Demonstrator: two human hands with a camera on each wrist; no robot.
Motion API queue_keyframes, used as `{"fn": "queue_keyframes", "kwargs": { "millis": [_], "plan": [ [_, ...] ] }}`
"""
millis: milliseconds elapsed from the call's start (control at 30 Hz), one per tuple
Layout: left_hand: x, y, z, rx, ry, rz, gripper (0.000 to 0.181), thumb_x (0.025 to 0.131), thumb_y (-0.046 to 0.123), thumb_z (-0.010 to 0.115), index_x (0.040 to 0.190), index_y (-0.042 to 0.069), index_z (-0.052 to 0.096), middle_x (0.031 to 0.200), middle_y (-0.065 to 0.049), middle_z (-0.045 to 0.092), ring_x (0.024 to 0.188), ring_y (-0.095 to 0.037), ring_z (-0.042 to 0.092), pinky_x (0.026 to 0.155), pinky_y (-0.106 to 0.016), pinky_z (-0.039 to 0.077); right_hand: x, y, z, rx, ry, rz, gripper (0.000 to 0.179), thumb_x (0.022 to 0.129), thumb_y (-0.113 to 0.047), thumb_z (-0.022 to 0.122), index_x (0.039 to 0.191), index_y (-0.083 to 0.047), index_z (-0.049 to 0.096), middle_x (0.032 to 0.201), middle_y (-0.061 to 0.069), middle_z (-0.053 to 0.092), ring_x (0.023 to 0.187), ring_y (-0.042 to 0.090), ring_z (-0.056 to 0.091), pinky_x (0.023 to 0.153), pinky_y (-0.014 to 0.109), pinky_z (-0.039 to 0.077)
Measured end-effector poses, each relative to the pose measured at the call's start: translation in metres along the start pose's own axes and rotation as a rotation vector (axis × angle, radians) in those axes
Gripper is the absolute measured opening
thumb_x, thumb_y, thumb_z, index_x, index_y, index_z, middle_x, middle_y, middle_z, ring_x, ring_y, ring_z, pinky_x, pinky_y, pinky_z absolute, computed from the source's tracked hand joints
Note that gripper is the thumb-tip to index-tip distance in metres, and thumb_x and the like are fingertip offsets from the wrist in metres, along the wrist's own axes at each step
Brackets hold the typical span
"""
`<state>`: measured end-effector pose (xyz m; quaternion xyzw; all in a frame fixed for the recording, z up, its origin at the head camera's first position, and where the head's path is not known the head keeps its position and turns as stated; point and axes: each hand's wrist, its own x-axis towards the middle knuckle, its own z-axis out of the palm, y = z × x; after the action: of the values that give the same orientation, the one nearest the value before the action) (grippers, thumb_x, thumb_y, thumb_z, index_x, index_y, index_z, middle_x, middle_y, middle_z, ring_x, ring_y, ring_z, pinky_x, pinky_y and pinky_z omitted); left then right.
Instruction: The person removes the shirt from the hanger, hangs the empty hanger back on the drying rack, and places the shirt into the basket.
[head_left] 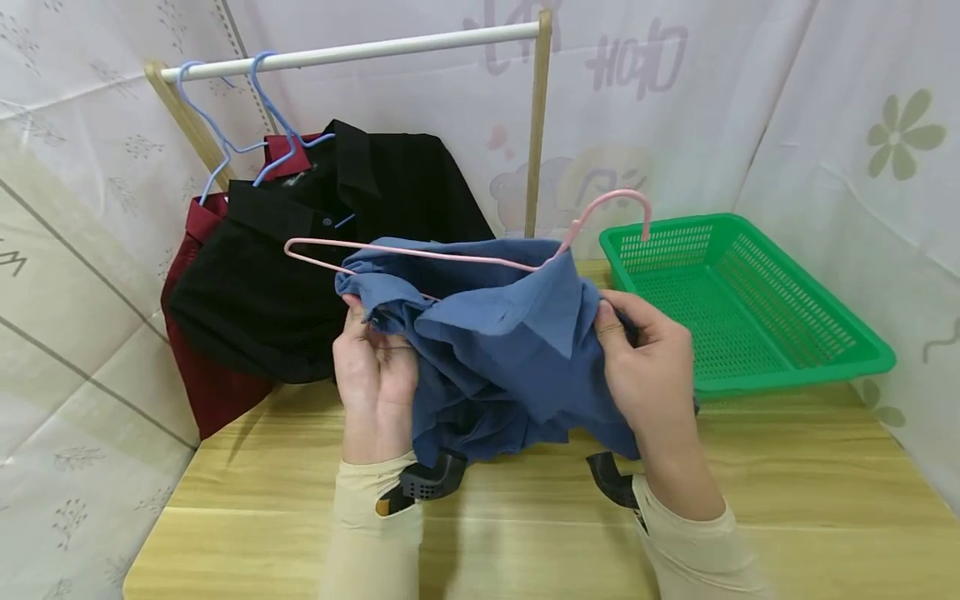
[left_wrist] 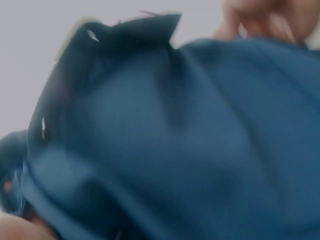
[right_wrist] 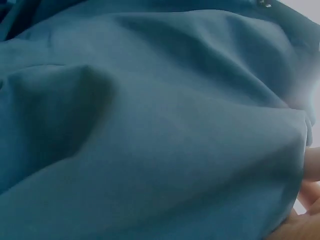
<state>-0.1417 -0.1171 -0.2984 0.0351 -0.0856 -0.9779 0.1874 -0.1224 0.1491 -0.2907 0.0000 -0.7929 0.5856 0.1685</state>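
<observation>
A blue collared shirt (head_left: 517, 358) is held up above the table between both hands, and its cloth fills most of both wrist views. Through its neck opening runs a pink hanger (head_left: 450, 252); the hook rises at the right, while one arm sticks out past the collar at the left. My left hand (head_left: 377, 375), palm up, pinches the shirt's front edge near the collar. At the shirt's right shoulder, my right hand (head_left: 651, 358) grips the cloth with the thumb on top. The hanger's other arm is hidden inside the shirt.
Behind stands a rack with a white rod (head_left: 360, 52) and wooden posts. A black shirt (head_left: 300, 275) and a dark red garment (head_left: 187, 333) hang there on blue hangers (head_left: 281, 125). A green plastic basket (head_left: 795, 375) sits at the right on the wooden table (head_left: 525, 533).
</observation>
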Motion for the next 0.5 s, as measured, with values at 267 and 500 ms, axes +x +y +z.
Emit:
{"fn": "queue_keyframes", "kwargs": {
  "millis": [267,500],
  "plan": [
    [0.002,0.017,-0.020,0.758,-0.011,0.420,0.020,0.102,0.007,0.070,0.081,0.006,0.069,0.081,-0.002,0.065,0.071,-0.011,0.064,0.065,-0.019,0.054,0.011,0.004,-0.012,-0.002,0.028,0.027,0.030,0.106,-0.019,0.068,0.133,-0.011,0.075,0.123,-0.009,0.075,0.113,-0.005,0.064,0.105,0.026,0.054],
    [0.002,0.027,-0.036,1.264,0.043,0.508,0.011,0.098,0.004,0.068,0.087,0.005,0.069,0.069,0.008,0.061,0.061,-0.007,0.052,0.056,-0.020,0.044,0.014,0.004,-0.017,0.046,0.063,0.043,0.030,0.102,-0.015,0.072,0.131,-0.006,0.076,0.109,-0.024,0.074,0.111,-0.003,0.066,0.106,0.026,0.055]
  ]
}}
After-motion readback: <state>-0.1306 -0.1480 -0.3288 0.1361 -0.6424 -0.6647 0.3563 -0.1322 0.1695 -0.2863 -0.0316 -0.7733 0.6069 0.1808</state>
